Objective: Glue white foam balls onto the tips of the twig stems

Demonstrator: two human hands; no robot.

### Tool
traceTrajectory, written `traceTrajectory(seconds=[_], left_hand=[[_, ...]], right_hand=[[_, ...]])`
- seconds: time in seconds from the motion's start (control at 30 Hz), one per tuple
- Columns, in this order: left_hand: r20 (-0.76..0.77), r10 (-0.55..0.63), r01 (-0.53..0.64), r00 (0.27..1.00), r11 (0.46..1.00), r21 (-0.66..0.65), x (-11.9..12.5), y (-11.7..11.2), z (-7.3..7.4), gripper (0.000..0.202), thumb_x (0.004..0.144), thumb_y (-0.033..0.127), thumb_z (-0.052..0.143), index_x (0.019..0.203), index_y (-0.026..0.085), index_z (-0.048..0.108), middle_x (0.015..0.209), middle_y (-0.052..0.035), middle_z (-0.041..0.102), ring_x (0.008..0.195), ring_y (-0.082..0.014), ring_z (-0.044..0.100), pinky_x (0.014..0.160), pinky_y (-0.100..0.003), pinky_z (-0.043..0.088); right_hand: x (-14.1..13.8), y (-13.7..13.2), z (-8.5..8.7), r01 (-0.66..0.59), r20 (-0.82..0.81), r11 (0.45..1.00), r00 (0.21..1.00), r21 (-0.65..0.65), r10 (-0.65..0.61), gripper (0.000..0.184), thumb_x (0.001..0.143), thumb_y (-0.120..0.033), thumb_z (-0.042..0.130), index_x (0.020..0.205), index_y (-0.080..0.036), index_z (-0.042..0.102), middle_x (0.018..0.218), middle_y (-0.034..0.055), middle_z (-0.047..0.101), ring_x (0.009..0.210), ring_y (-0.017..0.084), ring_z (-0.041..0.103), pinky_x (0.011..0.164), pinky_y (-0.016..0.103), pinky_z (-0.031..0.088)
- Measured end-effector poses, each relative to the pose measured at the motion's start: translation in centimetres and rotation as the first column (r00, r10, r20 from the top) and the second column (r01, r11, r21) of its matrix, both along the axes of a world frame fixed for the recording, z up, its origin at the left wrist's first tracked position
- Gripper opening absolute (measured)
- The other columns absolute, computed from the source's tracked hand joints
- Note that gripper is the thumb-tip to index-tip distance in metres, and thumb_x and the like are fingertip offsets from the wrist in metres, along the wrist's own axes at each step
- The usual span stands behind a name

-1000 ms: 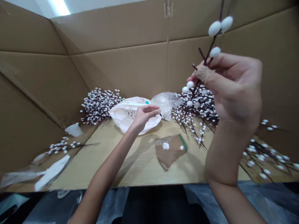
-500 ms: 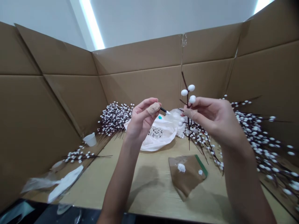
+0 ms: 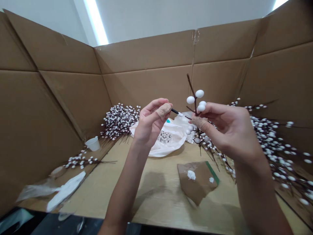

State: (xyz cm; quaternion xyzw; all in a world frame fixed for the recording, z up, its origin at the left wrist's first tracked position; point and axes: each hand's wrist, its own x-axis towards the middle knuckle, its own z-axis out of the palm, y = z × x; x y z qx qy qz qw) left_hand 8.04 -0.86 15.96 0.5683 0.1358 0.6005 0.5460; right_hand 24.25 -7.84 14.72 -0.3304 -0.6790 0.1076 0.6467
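My left hand [image 3: 154,122] pinches a thin black stick [image 3: 174,111] whose tip carries a dab of white paste. That tip is right by a bare twig end on the brown berry branch [image 3: 196,107], close to touching; I cannot tell if they meet. My right hand [image 3: 225,127] is closed on the branch at mid-length, holding it upright. White oval berries [image 3: 190,100] sit on several of its twigs, above and below the fingers. Both thumbs are wrapped in tan tape. Below the hands, a piece of brown cardboard [image 3: 198,184] bears two blobs of white paste [image 3: 191,175].
Behind the hands lies a white bag [image 3: 168,148] with loose berries. Bundles of berry branches stand at back left [image 3: 119,120] and right [image 3: 274,143]. A plastic cup [image 3: 93,144], a few branches [image 3: 79,161] and a white cloth-like strip [image 3: 66,191] lie left. Cardboard walls [image 3: 146,81] surround the table.
The black stick has moved right, bringing its white tip close to the twig. The right hand still holds the branch, which has tilted slightly. The camera view has shifted a little.
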Motion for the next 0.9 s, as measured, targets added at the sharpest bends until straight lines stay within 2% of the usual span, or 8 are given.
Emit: traceTrajectory(seconds=[0.23, 0.47, 0.7, 0.9], left_hand=[[0.018, -0.01, 0.011, 1.0, 1.0, -0.027, 0.27, -0.11, 0.1, 0.014, 0.068, 0.014, 0.071, 0.081, 0.018, 0.067, 0.082, -0.0005, 0.068, 0.093, -0.0174, 0.066, 0.077, -0.024, 0.054], [0.025, -0.041, 0.042, 0.999, 0.999, -0.023, 0.25, -0.09, 0.11, 0.013, 0.068, 0.014, 0.071, 0.08, 0.018, 0.067, 0.081, 0.0, 0.068, 0.089, -0.0154, 0.067, 0.076, -0.022, 0.054], [-0.007, 0.0, -0.001, 1.0, 1.0, -0.025, 0.36, -0.12, 0.03, 0.015, 0.07, 0.015, 0.071, 0.083, 0.018, 0.067, 0.084, -0.0014, 0.068, 0.095, -0.0187, 0.067, 0.079, -0.025, 0.055], [0.038, 0.0, 0.0, 0.999, 1.0, -0.016, -0.18, 0.3, 0.06, 0.015, 0.07, 0.014, 0.071, 0.083, 0.018, 0.068, 0.084, -0.0008, 0.068, 0.095, -0.0178, 0.067, 0.076, -0.021, 0.055]], right_hand=[[-0.19, 0.11, 0.23, 0.02, 0.028, 1.0, 0.999, 0.0, -0.02, 0.005, 0.076, -0.015, 0.067, 0.073, -0.018, 0.064, 0.077, 0.0016, 0.065, 0.07, 0.015, 0.061, 0.065, 0.026, 0.052], [-0.15, 0.03, 0.31, -0.003, 0.012, 1.0, 1.0, 0.003, 0.003, 0.006, 0.076, -0.015, 0.066, 0.072, -0.018, 0.063, 0.079, 0.0017, 0.065, 0.07, 0.014, 0.061, 0.065, 0.026, 0.052], [-0.14, 0.01, 0.25, 0.0, 0.021, 1.0, 1.0, -0.012, 0.0, 0.005, 0.077, -0.015, 0.067, 0.074, -0.018, 0.064, 0.08, 0.0021, 0.066, 0.071, 0.015, 0.062, 0.066, 0.026, 0.052], [0.19, -0.29, 0.35, -0.005, 0.008, 1.0, 1.0, -0.012, 0.005, 0.007, 0.076, -0.014, 0.067, 0.074, -0.019, 0.064, 0.08, 0.0018, 0.066, 0.071, 0.015, 0.061, 0.066, 0.028, 0.051]])
